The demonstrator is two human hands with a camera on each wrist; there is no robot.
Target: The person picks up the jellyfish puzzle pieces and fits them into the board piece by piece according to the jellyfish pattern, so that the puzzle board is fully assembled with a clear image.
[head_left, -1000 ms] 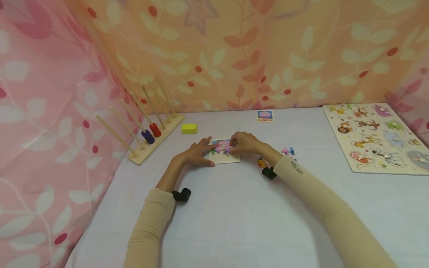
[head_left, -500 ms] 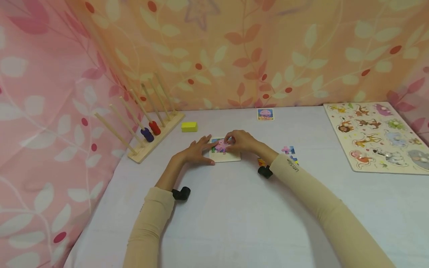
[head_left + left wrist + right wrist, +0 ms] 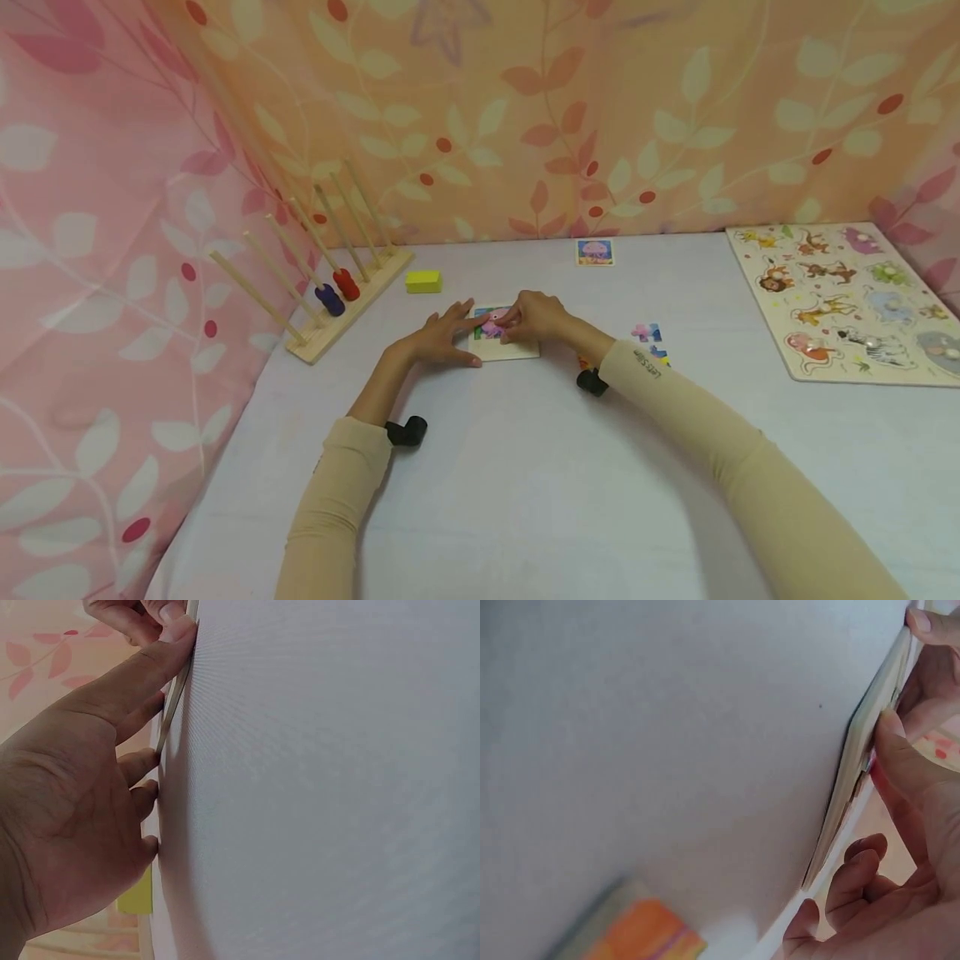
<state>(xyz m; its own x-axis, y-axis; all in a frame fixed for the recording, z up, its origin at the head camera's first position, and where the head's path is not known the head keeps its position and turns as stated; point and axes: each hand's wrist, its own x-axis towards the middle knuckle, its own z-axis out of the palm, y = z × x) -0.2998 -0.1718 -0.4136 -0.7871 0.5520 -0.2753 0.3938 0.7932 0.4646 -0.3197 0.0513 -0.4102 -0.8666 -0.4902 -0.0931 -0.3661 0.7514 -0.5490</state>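
Note:
A small puzzle board lies mid-table, its upper part bearing a pink cartoon picture and its near strip bare. My left hand is spread at its left side, index finger over the picture. In the left wrist view the thumb presses the board's edge. Over the picture's right half, my right hand has thumb and index finger close together, pinching a jigsaw piece at the board's surface; most of that piece is hidden. Loose jigsaw pieces lie to the right, partly behind the right wrist.
Behind the board lie a yellow block and a small picture card. A wooden peg stand with blue and red beads is at back left. A knobbed animal puzzle board lies at right. Patterned cloth encloses the back and sides.
My right hand has shifted slightly left over the picture, then turned so its thumb and index finger point down at the board. The left hand stays in place.

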